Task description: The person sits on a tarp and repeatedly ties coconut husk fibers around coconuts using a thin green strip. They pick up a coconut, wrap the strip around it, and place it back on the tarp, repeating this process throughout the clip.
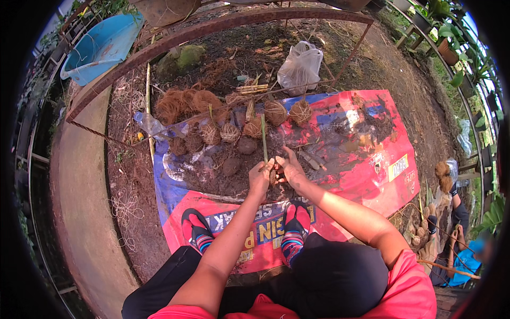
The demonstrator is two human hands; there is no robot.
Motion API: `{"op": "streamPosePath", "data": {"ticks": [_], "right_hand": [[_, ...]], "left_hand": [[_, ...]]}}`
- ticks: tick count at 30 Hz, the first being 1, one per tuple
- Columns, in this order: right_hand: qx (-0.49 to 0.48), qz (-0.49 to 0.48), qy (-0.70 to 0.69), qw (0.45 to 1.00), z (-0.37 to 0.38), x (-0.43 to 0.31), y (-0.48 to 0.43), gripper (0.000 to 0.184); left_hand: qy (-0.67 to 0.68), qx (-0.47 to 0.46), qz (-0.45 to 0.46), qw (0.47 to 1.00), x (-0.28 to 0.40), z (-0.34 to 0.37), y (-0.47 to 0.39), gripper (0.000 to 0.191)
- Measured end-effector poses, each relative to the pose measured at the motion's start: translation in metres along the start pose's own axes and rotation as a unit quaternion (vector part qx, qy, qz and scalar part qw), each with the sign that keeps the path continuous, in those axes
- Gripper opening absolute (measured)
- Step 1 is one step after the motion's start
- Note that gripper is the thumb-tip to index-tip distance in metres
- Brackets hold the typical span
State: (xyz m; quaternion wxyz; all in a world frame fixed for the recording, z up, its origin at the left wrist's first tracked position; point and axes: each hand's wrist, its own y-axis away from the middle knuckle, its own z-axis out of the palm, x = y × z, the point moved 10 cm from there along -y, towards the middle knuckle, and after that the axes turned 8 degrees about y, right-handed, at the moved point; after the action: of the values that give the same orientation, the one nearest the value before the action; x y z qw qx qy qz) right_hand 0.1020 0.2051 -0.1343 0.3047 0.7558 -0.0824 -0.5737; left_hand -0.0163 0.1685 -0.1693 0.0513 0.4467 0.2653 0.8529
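My left hand (260,177) is closed around the base of a green plant stem (263,137) that stands upright in front of me. My right hand (291,169) meets it from the right, its fingertips at the stem's lower end and its forefinger raised; what lies between the fingers is too small to tell. Just beyond are a dark soil ball (247,146) and several fibre balls wound with twine, such as one (230,132) and another (301,112). A second soil ball (230,166) lies left of my hands. A knife-like tool (309,159) lies to the right.
Loose soil covers part of a red and blue printed tarp (358,199). Behind are brown coconut fibre (175,103), a plastic bottle (149,124), a plastic bag (301,67) and a rusty metal frame (223,22). A blue basin (99,48) stands far left. Another person (464,259) sits far right.
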Motion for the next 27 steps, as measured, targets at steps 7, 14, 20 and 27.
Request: {"op": "streamPosePath", "data": {"ticks": [7, 14, 20, 27], "right_hand": [[0.075, 0.015, -0.052, 0.996, -0.018, 0.023, -0.012, 0.057], [0.162, -0.085, 0.027, 0.983, -0.052, 0.031, -0.026, 0.040], [0.103, -0.023, -0.039, 0.994, -0.040, 0.036, -0.031, 0.038], [0.014, 0.032, -0.078, 0.996, -0.015, 0.026, -0.026, 0.035]], "left_hand": [[-0.012, 0.020, -0.017, 1.000, 0.004, 0.004, 0.006, 0.019], [-0.037, -0.027, 0.033, 0.998, 0.040, 0.033, -0.007, 0.020], [-0.305, -0.073, 0.145, 0.938, 0.147, 0.059, -0.016, 0.021], [-0.409, -0.134, 0.092, 0.898, 0.204, 0.039, 0.028, 0.020]]}}
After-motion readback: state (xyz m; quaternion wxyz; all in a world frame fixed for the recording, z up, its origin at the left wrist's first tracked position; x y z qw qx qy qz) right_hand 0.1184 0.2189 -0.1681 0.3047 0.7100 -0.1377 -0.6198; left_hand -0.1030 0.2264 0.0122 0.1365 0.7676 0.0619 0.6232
